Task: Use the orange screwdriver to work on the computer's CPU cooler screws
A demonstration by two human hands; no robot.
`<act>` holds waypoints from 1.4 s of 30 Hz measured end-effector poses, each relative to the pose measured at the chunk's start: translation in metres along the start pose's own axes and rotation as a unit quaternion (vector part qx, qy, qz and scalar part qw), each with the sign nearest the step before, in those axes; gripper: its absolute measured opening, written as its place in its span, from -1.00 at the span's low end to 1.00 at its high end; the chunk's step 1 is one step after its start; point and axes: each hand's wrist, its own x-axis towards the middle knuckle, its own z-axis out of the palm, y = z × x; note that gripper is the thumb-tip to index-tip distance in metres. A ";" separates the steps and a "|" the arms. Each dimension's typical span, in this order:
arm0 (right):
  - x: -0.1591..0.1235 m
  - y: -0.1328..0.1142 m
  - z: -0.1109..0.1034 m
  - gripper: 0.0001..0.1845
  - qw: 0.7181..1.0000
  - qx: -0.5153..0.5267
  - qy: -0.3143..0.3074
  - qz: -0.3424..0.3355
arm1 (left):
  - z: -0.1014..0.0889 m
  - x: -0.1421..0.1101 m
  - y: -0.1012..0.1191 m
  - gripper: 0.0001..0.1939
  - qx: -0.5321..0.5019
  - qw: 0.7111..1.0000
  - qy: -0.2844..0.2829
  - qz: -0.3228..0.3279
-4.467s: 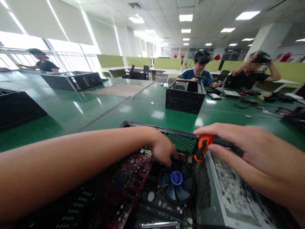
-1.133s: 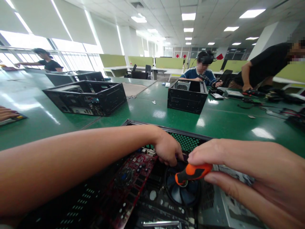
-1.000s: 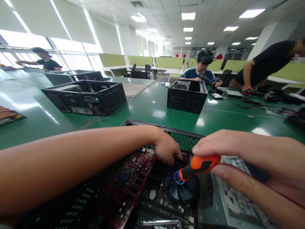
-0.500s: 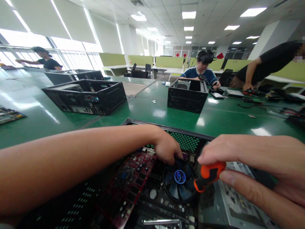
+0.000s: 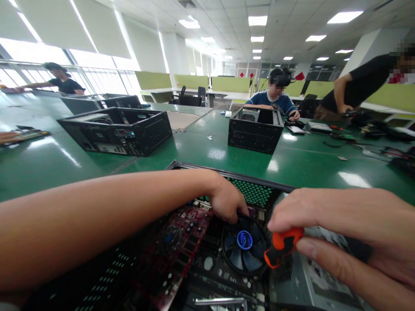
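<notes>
An open computer case [image 5: 259, 181] lies before me. My left hand [image 5: 228, 201] reaches into it, fingers curled down on the far rim of a round black cooling fan [image 5: 244, 257]; its fingertips are hidden. Between thumb and fingers of my right hand [image 5: 337, 224] is the orange and black handle of a screwdriver [image 5: 283, 246], tilted beside the fan's right edge. The screwdriver's shaft and tip do not show. Left of the fan stands a red graphics card [image 5: 184, 242]; a metal power supply [image 5: 301, 276] lies to the right.
Two black computer cases [image 5: 142, 131] [image 5: 254, 136] stand across the green table [image 5: 197, 151]. Circuit boards [image 5: 30, 133] lie at far left, with part of another person's hand. Cables and parts [image 5: 372, 129] spread at right. Three co-workers are around the table.
My right hand has shifted slightly, and the screwdriver handle has turned and tipped a little. My left hand stays at the fan. The co-worker at right has lifted a tool.
</notes>
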 end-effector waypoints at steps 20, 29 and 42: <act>0.007 -0.003 -0.001 -0.74 0.998 0.014 -0.050 0.032 | 0.002 0.001 -0.002 -0.60 0.005 1.000 0.013 0.005; 0.014 -0.015 -0.007 -0.56 0.997 -0.049 -0.051 -0.021 | -0.002 0.000 0.002 -0.59 0.000 1.000 0.007 -0.015; -0.008 0.018 0.001 -0.63 0.998 -0.048 0.003 0.045 | -0.005 0.002 0.005 -0.38 0.031 0.999 -0.016 -0.025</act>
